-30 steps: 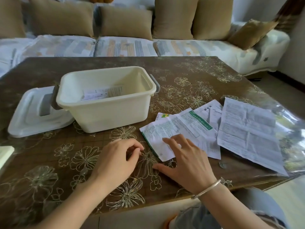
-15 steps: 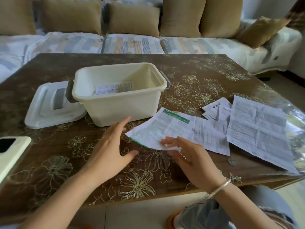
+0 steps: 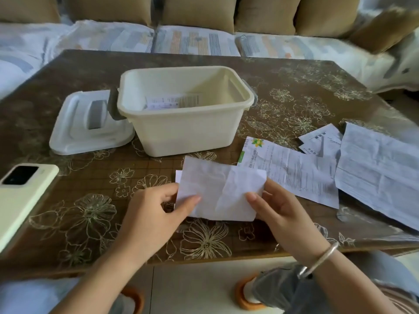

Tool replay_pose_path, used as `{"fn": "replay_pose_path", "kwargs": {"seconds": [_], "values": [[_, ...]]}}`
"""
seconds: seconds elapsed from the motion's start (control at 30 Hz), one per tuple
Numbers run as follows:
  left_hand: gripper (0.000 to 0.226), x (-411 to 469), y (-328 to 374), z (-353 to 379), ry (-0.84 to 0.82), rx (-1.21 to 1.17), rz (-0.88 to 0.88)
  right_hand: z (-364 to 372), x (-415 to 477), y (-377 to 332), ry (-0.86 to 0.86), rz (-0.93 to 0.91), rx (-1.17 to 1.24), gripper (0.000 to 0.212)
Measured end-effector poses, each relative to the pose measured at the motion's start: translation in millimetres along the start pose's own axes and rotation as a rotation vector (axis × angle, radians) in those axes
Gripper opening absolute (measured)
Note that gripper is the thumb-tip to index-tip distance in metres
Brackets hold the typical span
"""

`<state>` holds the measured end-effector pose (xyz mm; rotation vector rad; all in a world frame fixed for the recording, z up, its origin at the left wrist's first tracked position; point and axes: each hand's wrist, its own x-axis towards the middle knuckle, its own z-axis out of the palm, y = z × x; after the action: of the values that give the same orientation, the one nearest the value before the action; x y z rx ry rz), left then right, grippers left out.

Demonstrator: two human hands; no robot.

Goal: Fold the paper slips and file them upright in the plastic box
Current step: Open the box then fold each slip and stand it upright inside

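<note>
A white paper slip (image 3: pixel 218 189), blank side up and creased, hangs just above the table's near edge. My left hand (image 3: pixel 156 211) pinches its left edge between thumb and fingers. My right hand (image 3: pixel 278 209) pinches its right edge the same way. Behind it stands the cream plastic box (image 3: pixel 188 130), open, with one printed slip (image 3: pixel 174 101) leaning inside against the far wall. More slips lie flat to the right: a long printed one with a green strip (image 3: pixel 292 168), a small one (image 3: pixel 322 141), and a large sheet (image 3: pixel 381 168).
The box's white lid (image 3: pixel 74 130) lies left of the box. A pale phone (image 3: pixel 20 196) rests at the table's left edge. The brown flowered table (image 3: pixel 90 211) has a sofa with cushions (image 3: pixel 199 39) behind it. My knees show under the near edge.
The top slip has been lifted off the pile and turned blank side up. My left hand came over and took its left edge; both hands now hold it.
</note>
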<state>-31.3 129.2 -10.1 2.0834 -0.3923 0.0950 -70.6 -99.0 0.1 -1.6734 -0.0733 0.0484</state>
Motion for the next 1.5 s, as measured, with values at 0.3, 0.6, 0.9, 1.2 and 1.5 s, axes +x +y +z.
{"fn": "replay_pose_path", "kwargs": {"seconds": [0.3, 0.6, 0.9, 1.2, 1.5], "values": [[0.036, -8, -10, 17, 0.149, 0.276, -0.086, 27, 26, 14, 0.357, 0.128, -0.429, 0.043], [0.028, -7, -1, 19, 0.24, 0.474, -0.078, 51, 30, 13, 0.5, 0.026, -0.924, 0.035], [0.031, -7, -7, 24, 0.258, 0.59, -0.056, 51, 35, 26, 0.544, -0.11, -1.096, 0.019], [0.037, -6, -7, 25, 0.241, 0.611, -0.073, 50, 35, 32, 0.541, -0.152, -1.109, 0.02], [0.032, 4, -16, 29, 0.111, 0.686, 0.204, 51, 35, 34, 0.536, -0.191, -1.228, 0.016]]}}
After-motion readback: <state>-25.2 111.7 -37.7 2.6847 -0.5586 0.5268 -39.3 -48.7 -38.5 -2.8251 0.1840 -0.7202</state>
